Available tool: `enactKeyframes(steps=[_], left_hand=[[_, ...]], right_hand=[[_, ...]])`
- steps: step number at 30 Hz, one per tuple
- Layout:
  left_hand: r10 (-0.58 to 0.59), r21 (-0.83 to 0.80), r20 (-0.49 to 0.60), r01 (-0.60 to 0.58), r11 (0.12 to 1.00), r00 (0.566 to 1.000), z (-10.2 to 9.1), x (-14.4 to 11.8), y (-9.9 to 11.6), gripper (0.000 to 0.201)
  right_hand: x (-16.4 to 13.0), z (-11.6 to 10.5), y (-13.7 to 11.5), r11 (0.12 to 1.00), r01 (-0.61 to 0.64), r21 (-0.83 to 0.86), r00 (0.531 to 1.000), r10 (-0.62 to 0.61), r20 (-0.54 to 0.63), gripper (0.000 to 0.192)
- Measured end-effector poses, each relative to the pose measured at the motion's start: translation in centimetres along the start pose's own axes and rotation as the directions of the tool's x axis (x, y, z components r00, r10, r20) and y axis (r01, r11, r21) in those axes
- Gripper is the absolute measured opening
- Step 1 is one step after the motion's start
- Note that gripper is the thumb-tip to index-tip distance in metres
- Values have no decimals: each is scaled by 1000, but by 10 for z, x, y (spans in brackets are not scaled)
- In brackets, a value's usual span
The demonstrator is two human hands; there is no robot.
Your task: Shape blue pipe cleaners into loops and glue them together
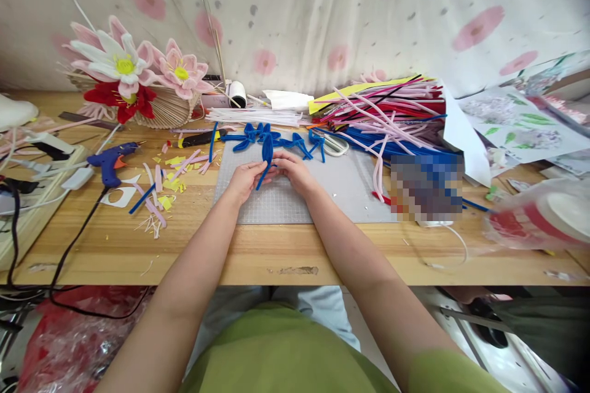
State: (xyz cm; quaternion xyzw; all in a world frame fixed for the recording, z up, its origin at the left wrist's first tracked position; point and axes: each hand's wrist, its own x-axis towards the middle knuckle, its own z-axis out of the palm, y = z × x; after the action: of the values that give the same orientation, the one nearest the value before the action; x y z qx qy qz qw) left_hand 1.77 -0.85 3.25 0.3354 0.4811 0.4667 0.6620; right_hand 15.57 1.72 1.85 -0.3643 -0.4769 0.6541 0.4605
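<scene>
My left hand (pixel 249 180) pinches a blue pipe cleaner petal (pixel 267 148) above the grey cutting mat (pixel 350 187). The petal stands upright as a long narrow loop, its stem end pointing down below the fingers. From the other side, my right hand (pixel 296 171) closes its fingertips on the petal's lower part, close to the left fingers. Just beyond the hands, several shaped blue pipe cleaner pieces (pixel 297 145) lie along the mat's far edge. Scissors with pale handles (pixel 336 145) rest at their right, partly covered.
Bundled pipe cleaners (pixel 387 104) lie at the back right. On the left are a blue glue gun (pixel 113 163), yellow and pink scraps (pixel 173 181), a utility knife (pixel 200 138) and pipe cleaner flowers (pixel 124 67). A bagged cup (pixel 544 215) stands far right, past a blurred-out patch.
</scene>
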Motion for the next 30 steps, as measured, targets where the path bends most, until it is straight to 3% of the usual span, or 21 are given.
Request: enactKeyframes(steps=[4, 7, 12, 15, 18, 22, 25, 27, 30], left_hand=[[100, 82, -51, -96, 992, 994, 1, 2, -6, 18], [95, 26, -72, -93, 995, 993, 2, 0, -4, 18], [64, -42, -94, -68, 997, 993, 5, -4, 2, 13], [113, -9, -141, -115, 993, 984, 7, -1, -2, 17], [258, 128, -219, -234, 964, 941, 7, 1, -7, 32], [475, 384, -241, -366, 848, 846, 7, -4, -8, 40], [537, 464, -237, -391, 795, 810, 7, -7, -8, 40], [518, 445, -244, -380, 811, 820, 7, -4, -10, 48], [391, 324, -256, -302, 896, 884, 7, 3, -13, 54]], right_hand=[[3, 4, 4, 989, 43, -144, 995, -55, -80, 28], [5, 8, 6, 978, 87, -188, 984, -114, -138, 31], [7, 9, 6, 984, 55, -169, 986, -80, -146, 29], [8, 8, 10, 963, 61, -262, 971, -118, -208, 25], [10, 9, 15, 929, 44, -366, 946, -156, -283, 22], [10, 14, 16, 892, -16, -451, 914, -169, -368, 25], [10, 15, 15, 900, -43, -433, 926, -126, -355, 26], [10, 14, 15, 919, -45, -393, 935, -100, -340, 27], [11, 11, 16, 940, -37, -338, 936, -86, -341, 26]])
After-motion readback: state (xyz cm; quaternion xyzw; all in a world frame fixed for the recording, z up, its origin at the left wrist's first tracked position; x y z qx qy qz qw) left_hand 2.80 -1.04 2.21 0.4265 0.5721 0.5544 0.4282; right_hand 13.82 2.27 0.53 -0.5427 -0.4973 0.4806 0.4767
